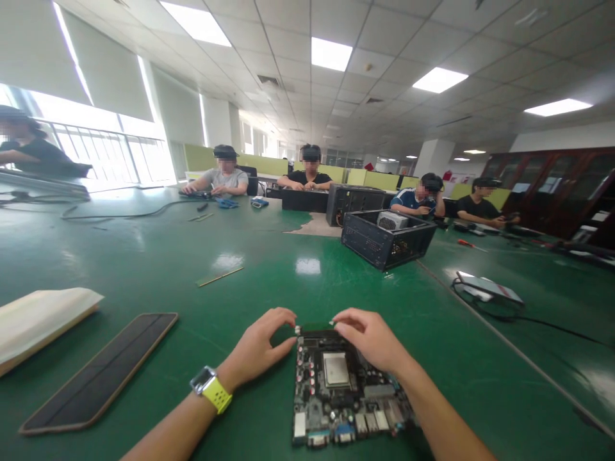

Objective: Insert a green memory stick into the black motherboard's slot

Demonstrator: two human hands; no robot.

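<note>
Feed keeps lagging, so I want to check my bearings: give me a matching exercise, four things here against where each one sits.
Things:
1. motherboard
2. computer case
3. dark panel
4. watch

Places:
A. strapped on a wrist
B. farther off, open side up
C. lying flat, out to the left of the left hand
D. nearest the camera, with the left hand and right hand at its far edge

Pairs: 1-D, 2-B, 3-C, 4-A
</note>
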